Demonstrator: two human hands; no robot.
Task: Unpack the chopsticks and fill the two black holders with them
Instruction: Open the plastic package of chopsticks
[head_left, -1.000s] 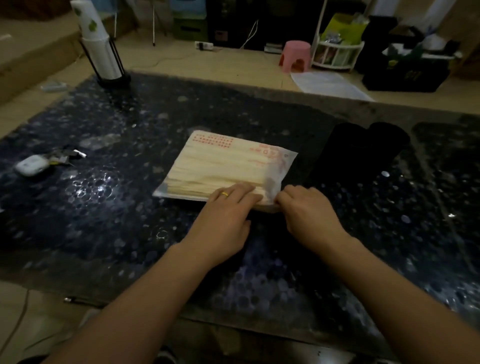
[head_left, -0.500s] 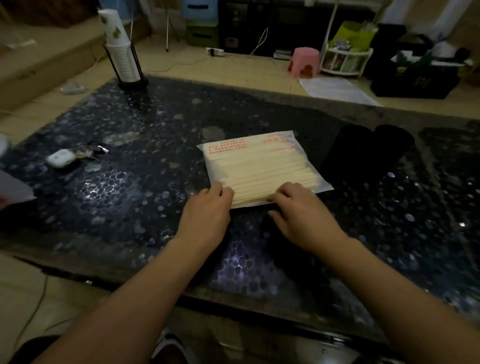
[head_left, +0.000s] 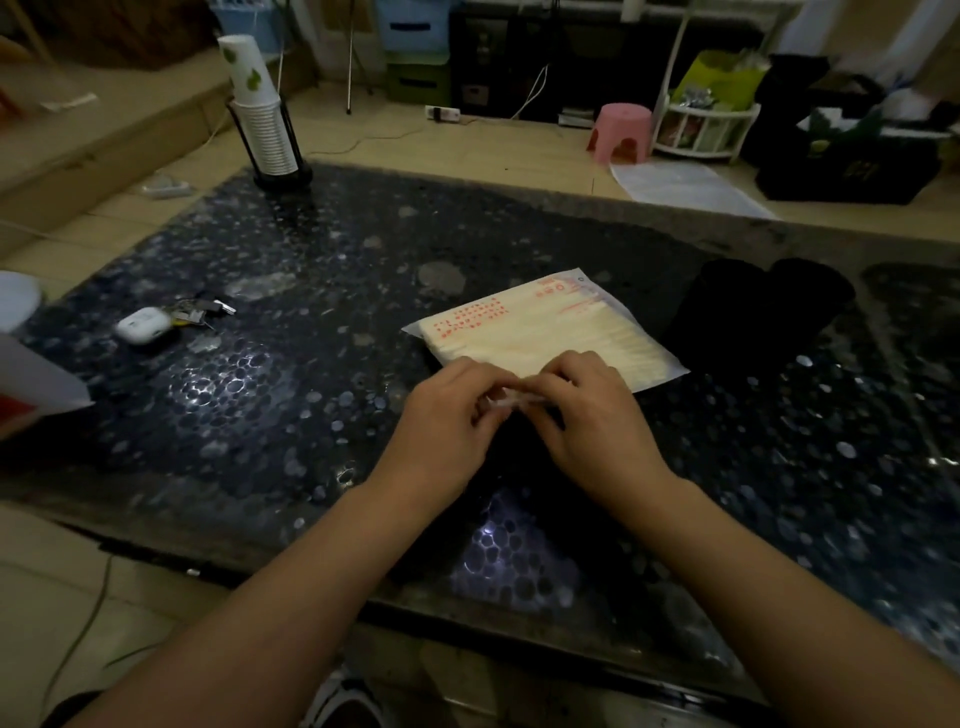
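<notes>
Dark pebble-patterned bench (head_left: 291, 395). Sealed clear packet of pale chopsticks (head_left: 545, 332) lying centre-right, red print too small to read. Two black holders (head_left: 763, 312) just right of it. Left hand (head_left: 447, 421) and right hand (head_left: 592, 415), fingers pinching the packet's near edge.

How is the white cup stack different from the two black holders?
The paper cup stack is white with green leaf prints; the two black holders are plain and very dark. The cups stand tall in a wire rack at the table's far left corner; the holders sit lower, to the right, just past the chopstick packet. The cups are many, nested; the holders are two, side by side. Both rest on the table.
</notes>
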